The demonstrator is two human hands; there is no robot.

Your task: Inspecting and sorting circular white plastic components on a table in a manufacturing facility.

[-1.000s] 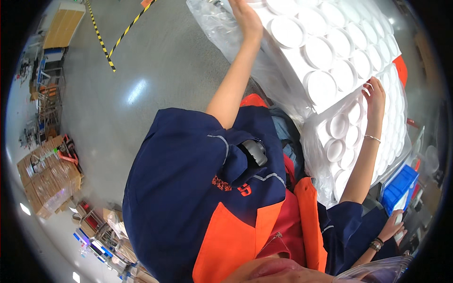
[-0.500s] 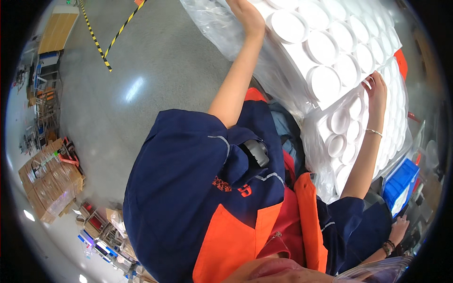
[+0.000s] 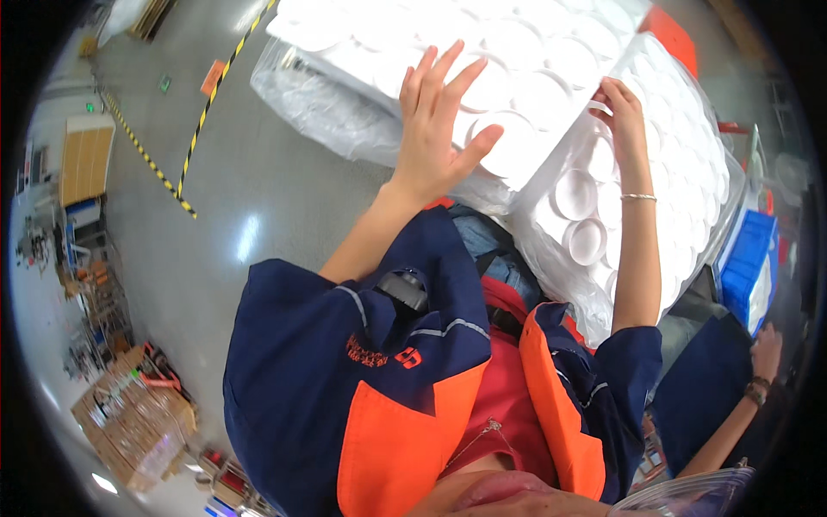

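Note:
A white tray [image 3: 517, 186] with rows of round white cup-like pieces lies tilted over a second white tray in clear plastic film. My left hand [image 3: 435, 129] is open above the upper tray's near left part, fingers spread and nothing in them. My right hand [image 3: 624, 121] has its fingers closed at the right edge of the upper tray, where they seem to pinch its rim; the fingertips are partly hidden. Below that hand, round white cups [image 3: 587, 241] sit in the lower stack. Crumpled clear film [image 3: 336, 121] hangs around both stacks.
A co-worker's hand [image 3: 765, 353] with bracelets rests near a blue bin [image 3: 748, 267] at right. An orange piece [image 3: 670, 39] stands behind the stacks. Black-and-yellow tape [image 3: 202, 129] crosses the grey floor at left, with a pallet of cartons [image 3: 133, 422] farther down.
My left hand has come off the upper tray's far left edge and moved nearer, fingers spread. My right hand stays at the tray's right edge. The view has turned, shifting the trays leftward.

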